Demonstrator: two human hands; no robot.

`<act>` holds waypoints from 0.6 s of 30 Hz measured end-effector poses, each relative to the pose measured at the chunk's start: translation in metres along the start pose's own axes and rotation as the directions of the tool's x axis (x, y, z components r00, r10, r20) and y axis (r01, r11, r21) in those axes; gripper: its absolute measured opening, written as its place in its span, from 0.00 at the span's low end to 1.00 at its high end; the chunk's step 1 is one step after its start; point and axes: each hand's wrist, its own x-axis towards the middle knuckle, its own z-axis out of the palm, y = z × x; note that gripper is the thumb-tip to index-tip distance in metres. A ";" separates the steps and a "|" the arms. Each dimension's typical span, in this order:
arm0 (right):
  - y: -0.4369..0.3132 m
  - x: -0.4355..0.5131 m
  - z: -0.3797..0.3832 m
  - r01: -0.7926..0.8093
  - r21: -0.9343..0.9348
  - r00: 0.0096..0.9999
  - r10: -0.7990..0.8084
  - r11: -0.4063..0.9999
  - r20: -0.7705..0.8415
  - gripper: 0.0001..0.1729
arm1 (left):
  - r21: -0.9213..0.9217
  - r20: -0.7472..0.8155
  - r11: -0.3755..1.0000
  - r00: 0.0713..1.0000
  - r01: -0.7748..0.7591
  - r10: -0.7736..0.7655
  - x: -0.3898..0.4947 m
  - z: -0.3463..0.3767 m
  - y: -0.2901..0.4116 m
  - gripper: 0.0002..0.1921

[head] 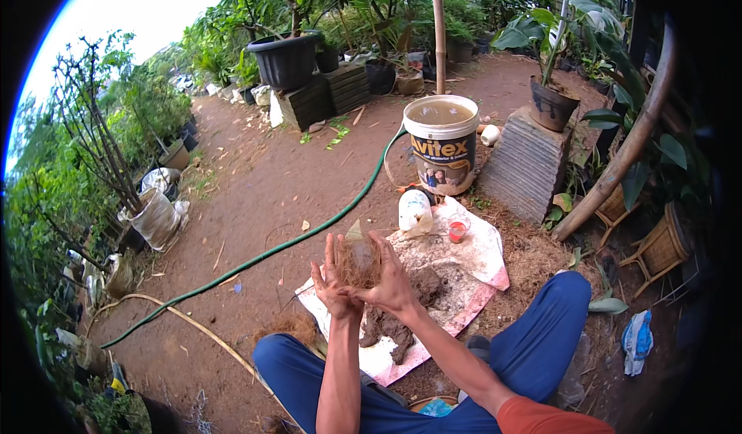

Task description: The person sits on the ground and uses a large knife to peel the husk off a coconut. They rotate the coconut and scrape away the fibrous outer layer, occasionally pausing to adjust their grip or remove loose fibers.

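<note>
My left hand (338, 286) and my right hand (387, 277) are cupped around a ball wrapped in brown fibre (358, 262), raised in front of me. A pale pointed piece, perhaps a leaf or plastic, stands up from its top. Beyond my wrists, a stained white sack sheet (484, 231) lies on the soil with lumps of wet dark mud (426, 286) on it. On the sheet's far part are a whitish plastic bottle (415, 212) and a small clear cup with something red (457, 231). Loose brown fibre (293, 327) lies by my left knee.
An Avitex paint bucket (443, 144) of murky water stands ahead, a green hose (278, 248) running beside it. A grooved block (524, 164) carries a potted plant (553, 106). A wooden pole (623, 161) leans at right, near wicker stools (658, 248). Potted plants line the left.
</note>
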 end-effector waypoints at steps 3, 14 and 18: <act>-0.004 0.001 -0.004 0.058 -0.086 0.998 -0.057 0.995 0.008 0.60 | -0.144 0.143 0.990 0.990 -0.002 0.023 0.000 -0.004 0.003 0.38; 0.004 -0.004 0.006 -0.157 0.606 0.980 0.197 0.780 0.000 0.27 | -0.178 -0.192 0.964 0.954 0.198 -0.231 0.007 -0.006 -0.014 0.19; 0.005 0.002 -0.001 -0.011 0.427 0.998 0.035 0.904 -0.048 0.25 | -0.114 -0.287 0.966 0.923 0.232 -0.256 0.005 0.007 -0.005 0.22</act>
